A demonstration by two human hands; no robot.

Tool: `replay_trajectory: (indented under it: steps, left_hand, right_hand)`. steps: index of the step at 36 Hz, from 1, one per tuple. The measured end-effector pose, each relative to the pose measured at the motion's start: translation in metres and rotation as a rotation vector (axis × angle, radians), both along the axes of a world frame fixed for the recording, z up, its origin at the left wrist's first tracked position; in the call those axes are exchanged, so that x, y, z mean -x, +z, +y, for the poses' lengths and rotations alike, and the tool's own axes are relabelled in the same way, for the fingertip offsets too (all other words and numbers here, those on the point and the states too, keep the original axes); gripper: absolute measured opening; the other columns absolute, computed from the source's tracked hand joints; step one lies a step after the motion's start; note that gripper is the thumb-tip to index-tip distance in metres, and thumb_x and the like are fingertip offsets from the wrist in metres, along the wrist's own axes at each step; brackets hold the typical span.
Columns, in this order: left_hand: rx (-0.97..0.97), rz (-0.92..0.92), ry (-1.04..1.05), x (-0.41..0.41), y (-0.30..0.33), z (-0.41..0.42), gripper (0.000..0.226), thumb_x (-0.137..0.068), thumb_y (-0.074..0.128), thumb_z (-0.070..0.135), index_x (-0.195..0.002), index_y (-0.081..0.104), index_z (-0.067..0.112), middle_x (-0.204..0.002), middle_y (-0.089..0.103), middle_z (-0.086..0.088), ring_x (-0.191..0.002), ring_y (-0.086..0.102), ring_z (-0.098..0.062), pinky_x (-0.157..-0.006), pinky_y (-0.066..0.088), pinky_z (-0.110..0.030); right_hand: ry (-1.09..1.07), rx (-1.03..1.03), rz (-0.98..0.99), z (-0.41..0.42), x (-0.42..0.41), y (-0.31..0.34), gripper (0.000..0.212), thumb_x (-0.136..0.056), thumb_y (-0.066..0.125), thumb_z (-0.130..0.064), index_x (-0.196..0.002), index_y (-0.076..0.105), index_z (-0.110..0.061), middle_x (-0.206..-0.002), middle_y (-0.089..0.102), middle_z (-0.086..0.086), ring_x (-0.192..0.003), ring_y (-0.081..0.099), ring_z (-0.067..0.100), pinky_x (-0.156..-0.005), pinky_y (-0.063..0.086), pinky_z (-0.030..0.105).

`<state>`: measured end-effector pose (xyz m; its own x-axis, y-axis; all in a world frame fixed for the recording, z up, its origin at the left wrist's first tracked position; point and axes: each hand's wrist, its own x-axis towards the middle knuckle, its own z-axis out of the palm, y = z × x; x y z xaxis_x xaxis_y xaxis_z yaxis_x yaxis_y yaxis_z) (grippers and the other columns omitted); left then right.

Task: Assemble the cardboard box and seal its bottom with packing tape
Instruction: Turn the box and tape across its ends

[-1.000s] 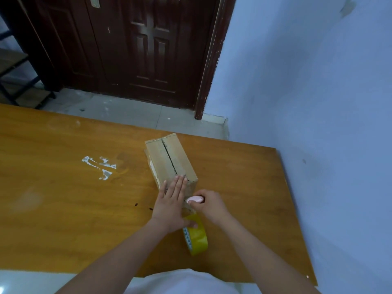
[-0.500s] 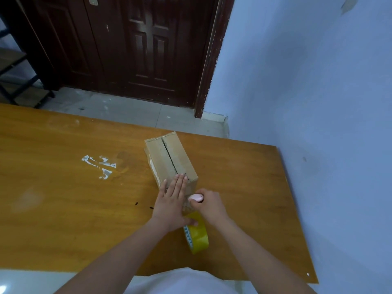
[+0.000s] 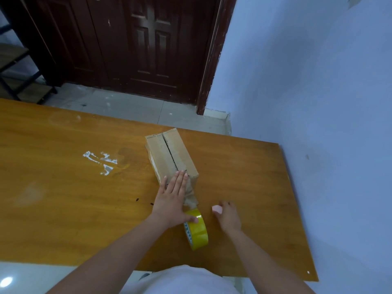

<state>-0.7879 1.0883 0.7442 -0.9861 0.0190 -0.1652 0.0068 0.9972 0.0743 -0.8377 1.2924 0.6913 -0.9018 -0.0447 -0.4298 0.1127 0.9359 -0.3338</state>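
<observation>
Wooden table [image 3: 63,187] before dark door [image 3: 131,45]: cardboard box [image 3: 171,155] near far edge, left hand [image 3: 169,200] flat on its near end, thumb touching yellow tape roll [image 3: 196,229]; right hand [image 3: 228,216] apart, clutching small pink object [image 3: 216,209].

Both bare arms reach up from the bottom of the frame. The left hand [image 3: 169,200] lies flat near the middle, fingers straight and together. The right hand [image 3: 228,216], just right of it, is curled.
</observation>
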Motion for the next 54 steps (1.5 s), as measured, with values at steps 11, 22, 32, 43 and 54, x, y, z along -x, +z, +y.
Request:
replay_trajectory:
  steps: [11,22,32,43,54]
  left_hand:
    - [-0.005,0.014,-0.005,0.0,-0.002,0.0,0.133,-0.054,0.019,0.099,-0.134,-0.04,0.011,-0.141,-0.046,-0.004,-0.131,-0.043,-0.021,-0.103,-0.035,-0.044]
    - [-0.016,0.017,-0.019,0.001,-0.007,-0.002,0.131,-0.053,0.012,0.098,-0.14,-0.031,0.011,-0.148,-0.037,-0.003,-0.135,-0.037,-0.024,-0.107,-0.03,-0.044]
    - [0.011,0.015,-0.02,0.002,-0.01,-0.002,0.129,-0.055,0.014,0.097,-0.136,-0.036,0.01,-0.143,-0.043,-0.005,-0.132,-0.041,-0.023,-0.11,-0.025,-0.046]
    - [-0.063,0.176,-0.212,0.004,0.017,-0.02,0.084,-0.077,0.036,0.074,-0.145,0.036,0.024,-0.144,0.044,-0.014,-0.13,0.047,-0.028,-0.097,0.043,-0.045]
    - [0.306,0.031,-0.461,0.009,0.007,-0.046,0.081,-0.093,0.043,0.022,-0.148,-0.017,0.03,-0.151,-0.031,-0.014,-0.143,-0.019,-0.03,-0.115,0.004,-0.043]
  right_hand:
    - [-0.104,-0.056,0.014,-0.015,-0.004,-0.003,0.051,-0.087,0.055,-0.041,-0.129,0.041,-0.017,-0.137,0.032,0.005,-0.13,0.03,0.027,-0.104,0.03,0.042]
    - [-0.354,0.852,-0.409,-0.05,-0.006,0.023,0.032,-0.084,0.068,-0.036,-0.11,0.06,-0.02,-0.111,0.061,-0.004,-0.11,0.052,0.014,-0.085,0.04,0.025]
    - [-0.205,0.829,-0.351,-0.051,-0.023,0.026,0.012,-0.088,0.065,-0.01,-0.084,0.067,-0.022,-0.083,0.066,-0.009,-0.078,0.061,0.001,-0.064,0.047,0.01]
    - [-0.245,0.827,-0.3,-0.057,-0.028,0.03,0.014,-0.088,0.065,-0.014,-0.082,0.064,-0.027,-0.084,0.066,-0.009,-0.08,0.06,0.007,-0.07,0.047,0.014]
    - [-0.182,0.808,-0.275,-0.056,-0.027,0.028,0.011,-0.092,0.06,-0.011,-0.102,0.064,-0.011,-0.093,0.062,-0.001,-0.091,0.056,0.014,-0.071,0.044,0.013]
